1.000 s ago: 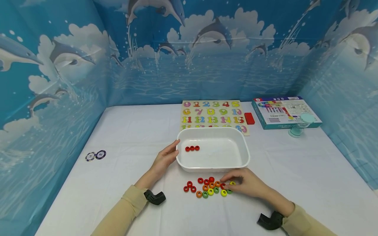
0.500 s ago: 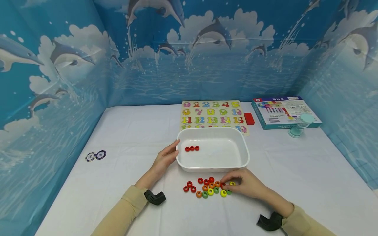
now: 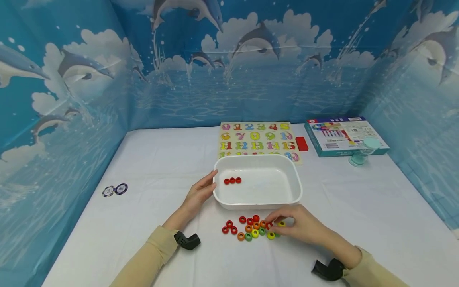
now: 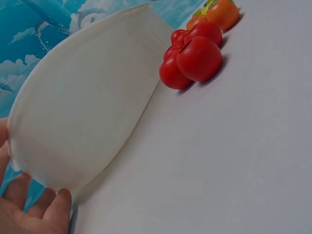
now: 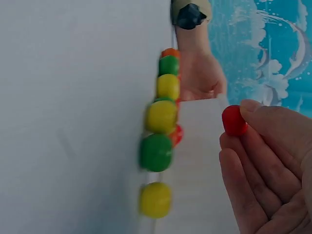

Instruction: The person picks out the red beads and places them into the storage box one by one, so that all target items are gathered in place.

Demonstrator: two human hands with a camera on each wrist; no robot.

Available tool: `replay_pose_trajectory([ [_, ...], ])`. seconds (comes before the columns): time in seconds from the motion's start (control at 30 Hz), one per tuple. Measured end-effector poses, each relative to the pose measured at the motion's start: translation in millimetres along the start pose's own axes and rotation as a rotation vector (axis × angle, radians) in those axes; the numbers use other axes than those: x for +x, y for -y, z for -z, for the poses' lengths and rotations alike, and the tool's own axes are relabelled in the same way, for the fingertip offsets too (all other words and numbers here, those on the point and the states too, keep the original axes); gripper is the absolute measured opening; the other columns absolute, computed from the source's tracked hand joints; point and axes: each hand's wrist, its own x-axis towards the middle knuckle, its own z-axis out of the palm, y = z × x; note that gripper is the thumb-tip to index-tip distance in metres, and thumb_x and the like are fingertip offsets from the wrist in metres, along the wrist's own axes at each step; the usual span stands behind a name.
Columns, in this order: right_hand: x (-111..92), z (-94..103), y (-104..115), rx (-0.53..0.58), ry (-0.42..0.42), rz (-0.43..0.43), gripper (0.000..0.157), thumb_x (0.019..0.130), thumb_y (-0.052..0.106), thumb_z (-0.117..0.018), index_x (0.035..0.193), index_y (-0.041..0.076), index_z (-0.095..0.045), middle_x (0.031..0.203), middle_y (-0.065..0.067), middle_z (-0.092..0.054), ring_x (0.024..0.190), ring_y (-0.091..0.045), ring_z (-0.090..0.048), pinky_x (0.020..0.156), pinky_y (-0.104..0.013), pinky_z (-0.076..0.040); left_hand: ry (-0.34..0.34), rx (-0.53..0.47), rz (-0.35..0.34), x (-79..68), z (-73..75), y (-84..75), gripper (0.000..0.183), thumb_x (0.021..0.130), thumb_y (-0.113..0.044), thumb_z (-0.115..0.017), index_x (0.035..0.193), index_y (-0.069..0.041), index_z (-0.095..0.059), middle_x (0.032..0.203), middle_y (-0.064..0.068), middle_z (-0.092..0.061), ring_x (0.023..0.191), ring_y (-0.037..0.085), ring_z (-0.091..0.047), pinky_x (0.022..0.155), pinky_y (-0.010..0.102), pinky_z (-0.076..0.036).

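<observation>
A white plastic tub (image 3: 258, 201) stands mid-table with three red beads (image 3: 232, 180) in a row inside, at its left. My left hand (image 3: 196, 196) grips the tub's left end, fingers against its wall and rim; the left wrist view shows fingertips (image 4: 59, 202) on the outside. Between thumb and fingertips, my right hand (image 5: 273, 161) pinches a red bead (image 5: 234, 121), held over the loose beads in front of the tub. Red (image 3: 229, 224), orange (image 3: 241, 236), yellow (image 3: 255, 233) and green (image 3: 248, 236) beads lie there on the cloth, some partly hidden by the right hand.
Behind the tub lies a number puzzle board (image 3: 254, 136), partly covered by it, beside a red block (image 3: 301, 144). A printed box (image 3: 344, 135) and a mint-lidded sand timer (image 3: 363, 152) are at the back right. Two round chips (image 3: 114, 190) lie far left.
My right hand has shifted very slightly, and the red bead in its fingers appears turned and a little raised. The left hand and tub keep their place.
</observation>
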Motion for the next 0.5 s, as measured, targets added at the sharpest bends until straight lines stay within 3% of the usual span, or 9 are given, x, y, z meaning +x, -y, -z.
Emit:
replay_pose_trajectory([
  [0.1, 8, 13.9, 19, 0.042, 0.0, 0.074, 0.022, 0.077, 0.019, -0.071, 0.098, 0.015, -0.066, 0.091, 0.006, -0.065, 0.08, -0.009, -0.06, 0.07, -0.029, -0.053, 0.005, -0.008, -0.005, -0.2, -0.3, -1.3, 0.047, 0.092, -0.014, -0.05, 0.137, -0.009, -0.036, 0.146, 0.001, -0.018, 0.131, 0.016, -0.02, 0.1, 0.026, -0.032],
  [0.23, 32, 37.8, 43, 0.017, 0.003, 0.15, 0.021, 0.076, 0.008, -0.071, 0.096, 0.007, -0.066, 0.091, 0.0, -0.066, 0.083, -0.013, -0.06, 0.072, -0.028, -0.052, 0.002, -0.007, -0.008, -0.5, -0.4, -2.1, 0.047, 0.092, -0.013, -0.05, 0.137, -0.008, -0.036, 0.146, 0.001, -0.019, 0.131, 0.017, -0.02, 0.1, 0.027, -0.032],
  [0.33, 58, 53.3, 45, 0.026, 0.043, 0.13, 0.021, 0.077, 0.01, -0.07, 0.097, 0.009, -0.066, 0.093, 0.001, -0.065, 0.083, -0.013, -0.06, 0.073, -0.028, -0.052, -0.003, 0.001, 0.0, -0.6, -0.2, -1.7, 0.047, 0.091, -0.014, -0.051, 0.136, -0.01, -0.037, 0.146, 0.0, -0.02, 0.131, 0.017, -0.021, 0.1, 0.027, -0.032],
  [0.5, 106, 66.2, 29, 0.09, 0.105, 0.052, 0.024, 0.08, 0.019, -0.068, 0.101, 0.01, -0.065, 0.098, -0.002, -0.063, 0.084, -0.013, -0.061, 0.075, -0.029, -0.052, -0.006, 0.01, 0.003, -0.3, -0.7, -1.2, 0.047, 0.091, -0.014, -0.051, 0.136, -0.011, -0.037, 0.146, 0.001, -0.019, 0.131, 0.02, -0.021, 0.101, 0.03, -0.031],
])
